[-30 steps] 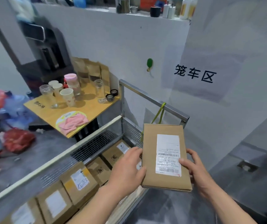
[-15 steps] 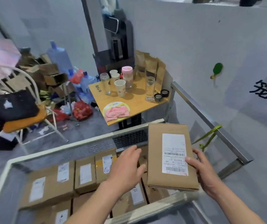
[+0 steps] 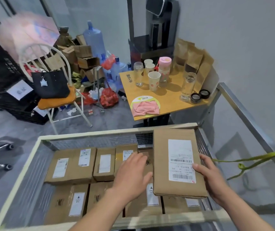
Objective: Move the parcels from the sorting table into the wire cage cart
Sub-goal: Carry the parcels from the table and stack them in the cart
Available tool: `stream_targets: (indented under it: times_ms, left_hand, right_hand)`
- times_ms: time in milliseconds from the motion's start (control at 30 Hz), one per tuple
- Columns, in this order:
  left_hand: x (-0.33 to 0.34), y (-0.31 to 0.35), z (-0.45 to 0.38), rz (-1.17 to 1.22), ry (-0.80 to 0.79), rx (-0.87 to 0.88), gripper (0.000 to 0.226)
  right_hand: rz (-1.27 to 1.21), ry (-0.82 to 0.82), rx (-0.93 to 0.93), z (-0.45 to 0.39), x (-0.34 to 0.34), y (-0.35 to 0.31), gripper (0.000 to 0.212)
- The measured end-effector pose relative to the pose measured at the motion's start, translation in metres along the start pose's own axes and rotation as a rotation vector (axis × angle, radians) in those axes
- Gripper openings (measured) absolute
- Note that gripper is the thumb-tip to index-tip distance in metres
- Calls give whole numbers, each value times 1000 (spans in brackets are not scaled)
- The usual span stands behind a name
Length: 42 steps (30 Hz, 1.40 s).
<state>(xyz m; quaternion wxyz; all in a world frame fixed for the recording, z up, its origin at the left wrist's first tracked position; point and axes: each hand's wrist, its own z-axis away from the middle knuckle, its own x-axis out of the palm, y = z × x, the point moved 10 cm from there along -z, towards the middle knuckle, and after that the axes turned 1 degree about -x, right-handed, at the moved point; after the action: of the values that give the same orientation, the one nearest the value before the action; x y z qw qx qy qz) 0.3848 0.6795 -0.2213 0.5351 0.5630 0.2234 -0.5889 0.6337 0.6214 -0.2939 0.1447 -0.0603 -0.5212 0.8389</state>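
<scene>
Right hand (image 3: 212, 178) grips the flat parcel (image 3: 176, 161) above the wire cage cart (image 3: 33, 157); left hand (image 3: 131, 175) hovers beside it, fingers relaxed. Labelled boxes (image 3: 71, 164) fill the cart below. A cluttered side table (image 3: 171, 100) stands just beyond.

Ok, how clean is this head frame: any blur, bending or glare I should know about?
Head view: parcel and both hands fairly sharp; left edge smeared, pink sheet blurred; wide-angle bends the cart rim; light soft, no harsh glare.

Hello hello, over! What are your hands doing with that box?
Right hand grips the parcel by its edge. Left hand open beside it. Parcel held over the cage cart; boxes already packed underneath.
</scene>
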Motion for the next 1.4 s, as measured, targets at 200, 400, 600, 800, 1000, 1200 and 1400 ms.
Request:
stream_targets:
  times_ms: [200,400,600,800,1000,1200,1400]
  left_hand:
    - [4,-40,-27,29,-47,5,62]
    - [14,-69,-47,42,-102,14,59]
    - [38,-86,-61,33,-172,8,57]
    - [70,-100,-78,34,-218,-77,61]
    - [109,-104,-99,14,-267,-153,63]
    - [157,-113,-124,33,-291,-234,61]
    - [210,-125,-143,42,-353,-256,60]
  right_hand:
    - [41,30,8,-23,25,2,53]
    - [38,57,48,-44,49,20,37]
    - [48,46,106,-60,55,47,77]
    - [75,21,220,-91,40,88,50]
    - [105,-30,280,-128,31,121,74]
    - [132,-46,347,-169,17,162,54]
    - [185,-42,397,-208,9,200,47]
